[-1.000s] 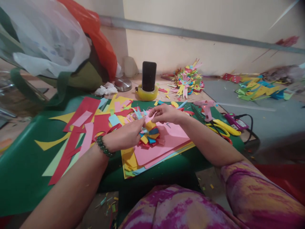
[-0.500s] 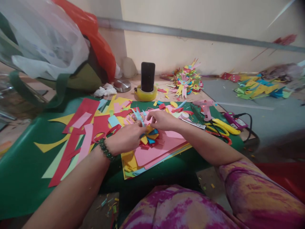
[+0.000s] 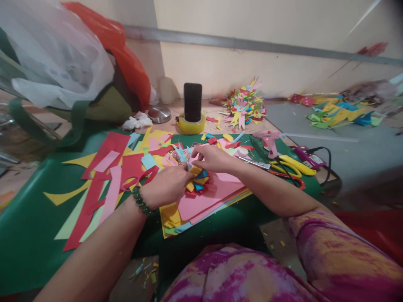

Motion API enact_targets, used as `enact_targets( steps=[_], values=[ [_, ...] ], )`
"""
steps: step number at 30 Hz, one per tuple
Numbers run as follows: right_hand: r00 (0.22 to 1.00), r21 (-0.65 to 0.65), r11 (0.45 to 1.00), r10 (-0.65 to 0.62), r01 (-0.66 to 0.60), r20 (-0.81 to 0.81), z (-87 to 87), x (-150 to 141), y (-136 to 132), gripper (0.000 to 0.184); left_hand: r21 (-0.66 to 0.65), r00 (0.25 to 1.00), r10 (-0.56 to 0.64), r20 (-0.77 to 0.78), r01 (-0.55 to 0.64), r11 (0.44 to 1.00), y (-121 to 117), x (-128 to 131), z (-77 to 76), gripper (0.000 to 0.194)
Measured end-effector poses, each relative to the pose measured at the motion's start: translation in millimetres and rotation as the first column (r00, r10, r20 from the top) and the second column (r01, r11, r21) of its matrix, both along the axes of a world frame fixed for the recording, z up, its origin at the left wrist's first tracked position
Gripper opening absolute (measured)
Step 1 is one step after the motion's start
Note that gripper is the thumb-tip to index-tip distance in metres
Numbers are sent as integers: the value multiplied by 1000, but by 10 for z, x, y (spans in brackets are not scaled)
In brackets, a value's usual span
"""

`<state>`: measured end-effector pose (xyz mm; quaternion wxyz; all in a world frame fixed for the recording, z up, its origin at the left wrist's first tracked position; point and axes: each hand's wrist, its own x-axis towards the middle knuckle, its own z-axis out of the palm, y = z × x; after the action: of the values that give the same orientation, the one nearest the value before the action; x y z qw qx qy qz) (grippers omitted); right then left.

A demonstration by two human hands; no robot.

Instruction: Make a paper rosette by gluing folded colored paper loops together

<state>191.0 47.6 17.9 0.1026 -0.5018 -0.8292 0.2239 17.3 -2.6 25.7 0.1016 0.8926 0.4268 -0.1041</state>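
A paper flower (image 3: 200, 183) with looped yellow, blue and red petals rests on a stack of pink sheets (image 3: 217, 195). My left hand (image 3: 170, 183), wearing a green bead bracelet (image 3: 141, 200), is closed on the flower's left edge with thumb and forefinger. From the far side, my right hand (image 3: 212, 157) curls over the flower's top edge, fingers drawn together; its fingertips are partly hidden. Pointed light blue paper strips (image 3: 180, 152) stick up just behind the left fingertips.
Scissors (image 3: 261, 163), a pink glue gun (image 3: 269, 140) and a purple power box (image 3: 308, 157) lie to the right. Red paper strips (image 3: 105, 151) and other cuttings cover the left. A phone (image 3: 192, 100) stands in a yellow tape roll (image 3: 191, 126), near a cluster of finished paper flowers (image 3: 245, 105).
The view has shifted slightly. Both hands stay at the flower with nearly the same hold; the left hand has tilted only a little.
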Motion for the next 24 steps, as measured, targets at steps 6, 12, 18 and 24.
enact_targets(
  steps=[6,12,18,24],
  values=[
    [996,57,997,49,-53,68,-10,25,9,43,-1,1000,14,22,-14,1000,5,-1,-12,40],
    [980,84,994,50,-67,193,-108,-38,-16,75,-17,998,20,56,-19,1000,15,-28,-20,45],
    [968,112,991,50,-80,244,-90,-93,-47,81,-61,984,108,143,-100,993,59,-74,23,50],
    [993,114,988,94,-103,76,-51,40,29,68,-10,996,43,79,-42,999,62,-63,-33,45]
  ],
)
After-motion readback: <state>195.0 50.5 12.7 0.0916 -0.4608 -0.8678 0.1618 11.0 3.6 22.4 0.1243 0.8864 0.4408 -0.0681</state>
